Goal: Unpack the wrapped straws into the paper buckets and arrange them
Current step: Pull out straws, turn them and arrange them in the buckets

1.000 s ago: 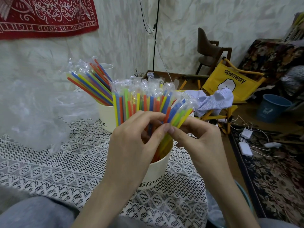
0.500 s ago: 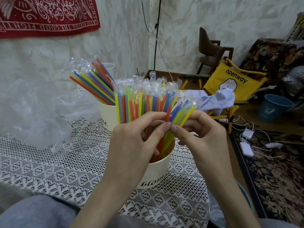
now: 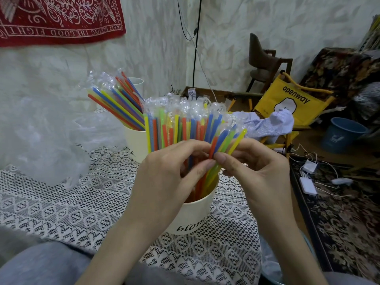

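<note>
Little has shifted since a second ago: left hand (image 3: 164,173) and right hand (image 3: 253,171) keep pinching the wrapped straws (image 3: 181,128), fingertips meeting above the near paper bucket (image 3: 193,214) holding them; arranging continues.

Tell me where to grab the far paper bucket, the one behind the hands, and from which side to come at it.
Grip the far paper bucket round its bare lower wall, coming from the left. Its wrapped straws fan up and lean left over the rim, so the top offers no hold, and the near bucket with both hands over it blocks the front and right.
</note>
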